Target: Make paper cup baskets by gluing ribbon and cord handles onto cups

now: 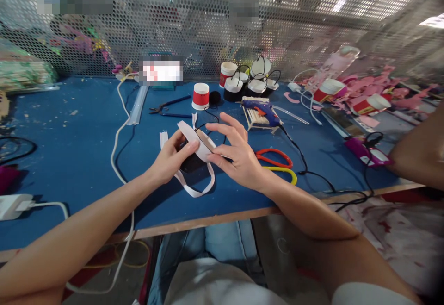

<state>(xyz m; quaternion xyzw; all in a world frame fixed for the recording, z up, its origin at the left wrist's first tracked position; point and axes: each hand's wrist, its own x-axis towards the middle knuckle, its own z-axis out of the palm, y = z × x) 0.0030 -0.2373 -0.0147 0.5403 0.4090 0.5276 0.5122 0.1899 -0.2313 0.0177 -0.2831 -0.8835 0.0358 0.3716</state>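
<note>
Just above the table's middle, my left hand grips a small black-sided cup tilted on its side, thumb pressed on a white strip wrapped along its rim. Loose ends of the strip stick up, and a loop of white ribbon hangs below onto the table. My right hand pinches the cup's rim with thumb and a finger, its other fingers raised. A thin black cord runs behind the cup towards a red and white paper cup and a round black piece.
Pliers lie behind my hands. A blue glue gun rests on a small stick stand, with scissors nearer me. Several black-and-white cups with cord loops stand at the back. Pink scraps, a white cable and another person's arm flank the workspace.
</note>
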